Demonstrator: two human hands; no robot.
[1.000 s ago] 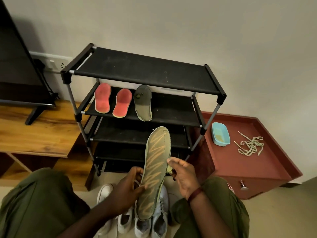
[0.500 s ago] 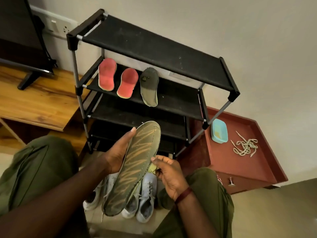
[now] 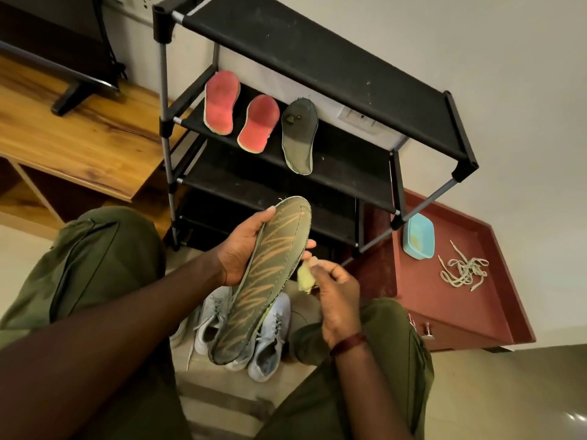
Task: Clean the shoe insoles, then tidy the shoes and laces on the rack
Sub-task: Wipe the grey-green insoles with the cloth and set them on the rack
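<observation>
left to right.

- left hand point(image 3: 243, 250), centre frame: has slid up from the heel end a second ago to the forefoot. it now cradles the striped insole point(image 3: 263, 274) from beneath, thumb lying along the left edge, fingers loosely curled round it.
- striped insole: stood near upright a second ago; now laid back, toe toward 1 o'clock, heel toward 7 o'clock, above the pale shoes point(image 3: 270, 338) on the floor. patterned face is up.
- rack point(image 3: 317, 58), 12 o'clock: second shelf holds two red insoles point(image 3: 220, 101) and one grey-green insole point(image 3: 298, 134), lying as they did before.
- right hand point(image 3: 336, 296), 4 o'clock of the insole: has come off the insole's edge. it pinches a small yellow cloth point(image 3: 306, 276) in curled fingers, just beside the right edge; contact with the insole cannot be told.
- blue tub point(image 3: 419, 236) and loose laces point(image 3: 463, 271) at 3 o'clock on the red cabinet point(image 3: 444, 312), not moved.

judgement: support has passed to the left hand, freeing the right to wipe. this looks like the last of four insoles; shoes and laces not yet tidied.
</observation>
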